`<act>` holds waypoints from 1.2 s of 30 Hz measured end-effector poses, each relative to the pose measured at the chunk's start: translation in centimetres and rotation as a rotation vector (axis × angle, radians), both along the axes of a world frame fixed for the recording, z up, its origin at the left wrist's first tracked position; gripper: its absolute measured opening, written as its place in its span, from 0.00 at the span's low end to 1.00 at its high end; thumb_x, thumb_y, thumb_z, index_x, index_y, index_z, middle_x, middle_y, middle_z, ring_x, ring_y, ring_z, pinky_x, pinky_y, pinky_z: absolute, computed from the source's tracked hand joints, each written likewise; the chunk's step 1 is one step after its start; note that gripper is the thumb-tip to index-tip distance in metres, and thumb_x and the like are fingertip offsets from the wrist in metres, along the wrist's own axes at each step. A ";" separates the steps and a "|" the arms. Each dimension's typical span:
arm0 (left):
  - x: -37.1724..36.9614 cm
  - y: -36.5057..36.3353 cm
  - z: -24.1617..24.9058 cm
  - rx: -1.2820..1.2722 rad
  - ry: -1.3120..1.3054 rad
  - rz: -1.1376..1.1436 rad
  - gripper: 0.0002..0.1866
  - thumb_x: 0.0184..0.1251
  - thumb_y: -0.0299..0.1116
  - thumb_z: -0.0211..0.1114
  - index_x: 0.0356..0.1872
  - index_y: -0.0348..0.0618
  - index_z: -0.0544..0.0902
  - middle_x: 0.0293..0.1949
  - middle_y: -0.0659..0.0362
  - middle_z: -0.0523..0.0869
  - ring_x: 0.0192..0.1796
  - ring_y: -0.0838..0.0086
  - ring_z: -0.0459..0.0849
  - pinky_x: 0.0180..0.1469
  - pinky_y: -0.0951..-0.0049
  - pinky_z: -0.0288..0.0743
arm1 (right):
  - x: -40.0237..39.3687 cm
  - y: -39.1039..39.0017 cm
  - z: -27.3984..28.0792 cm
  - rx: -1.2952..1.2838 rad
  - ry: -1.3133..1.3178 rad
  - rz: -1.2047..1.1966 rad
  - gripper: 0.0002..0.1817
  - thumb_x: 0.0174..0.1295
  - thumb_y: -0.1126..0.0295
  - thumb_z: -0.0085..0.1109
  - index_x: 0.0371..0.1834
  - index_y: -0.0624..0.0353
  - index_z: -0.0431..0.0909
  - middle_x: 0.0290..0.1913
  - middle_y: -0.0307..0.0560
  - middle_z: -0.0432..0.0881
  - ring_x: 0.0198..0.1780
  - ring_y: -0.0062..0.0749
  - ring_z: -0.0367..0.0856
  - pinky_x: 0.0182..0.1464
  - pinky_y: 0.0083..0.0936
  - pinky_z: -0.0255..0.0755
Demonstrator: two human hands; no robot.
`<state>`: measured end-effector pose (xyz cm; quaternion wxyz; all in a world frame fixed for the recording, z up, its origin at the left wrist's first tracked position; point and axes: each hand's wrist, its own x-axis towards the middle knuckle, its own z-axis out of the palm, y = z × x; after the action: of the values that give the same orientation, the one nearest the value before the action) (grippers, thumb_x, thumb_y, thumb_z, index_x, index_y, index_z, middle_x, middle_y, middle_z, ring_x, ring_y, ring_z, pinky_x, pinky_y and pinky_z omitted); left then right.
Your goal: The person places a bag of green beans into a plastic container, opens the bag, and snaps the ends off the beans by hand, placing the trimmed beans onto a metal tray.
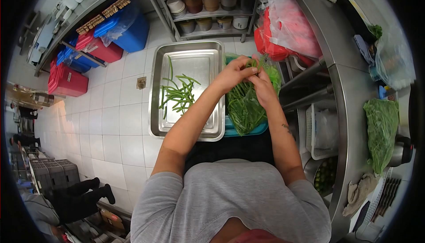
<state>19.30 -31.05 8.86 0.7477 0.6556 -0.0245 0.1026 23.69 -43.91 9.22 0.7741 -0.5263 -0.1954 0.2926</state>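
Note:
My left hand and my right hand meet over a clear plastic bag of green beans. Fingers of both are pinched together around green beans, whose ends poke out at the fingertips; how many is hidden. The bag rests on a teal container, mostly covered by it. Just left stands a wide steel tray, with a loose pile of green beans lying on its bottom. My left forearm crosses above the tray's right side.
Steel shelving with tubs stands ahead. Red and clear plastic bags sit at the front right, beside a steel counter. Blue and red bins line the left. Another person's legs show at the lower left.

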 end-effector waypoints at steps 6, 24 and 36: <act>-0.7 0.0 0.3 0.616 -0.049 0.328 0.15 0.68 0.39 0.58 0.44 0.37 0.81 0.35 0.56 0.70 0.42 0.67 0.74 0.49 0.69 0.68 | 1.4 -1.1 -0.6 -0.070 0.032 0.317 0.16 0.65 0.73 0.46 0.56 0.59 0.68 0.43 0.36 0.74 0.41 0.20 0.71 0.40 0.19 0.63; -2.1 1.9 3.7 0.160 0.110 0.114 0.13 0.65 0.33 0.62 0.48 0.40 0.79 0.36 0.64 0.76 0.40 0.80 0.73 0.47 0.79 0.68 | 1.8 -2.3 1.8 -0.128 0.198 0.509 0.08 0.64 0.71 0.48 0.44 0.59 0.71 0.26 0.35 0.68 0.24 0.18 0.64 0.27 0.17 0.60; -1.9 0.5 2.9 0.890 -0.162 0.325 0.06 0.57 0.26 0.60 0.31 0.36 0.72 0.30 0.50 0.75 0.33 0.59 0.76 0.35 0.65 0.69 | 2.2 -3.1 3.3 -0.513 -0.139 0.410 0.15 0.70 0.60 0.47 0.50 0.61 0.69 0.26 0.33 0.71 0.22 0.14 0.60 0.24 0.14 0.59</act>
<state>17.43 -30.50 11.81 0.3646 0.8972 -0.0213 0.2484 25.86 -47.04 12.50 0.5263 -0.6725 -0.2693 0.4452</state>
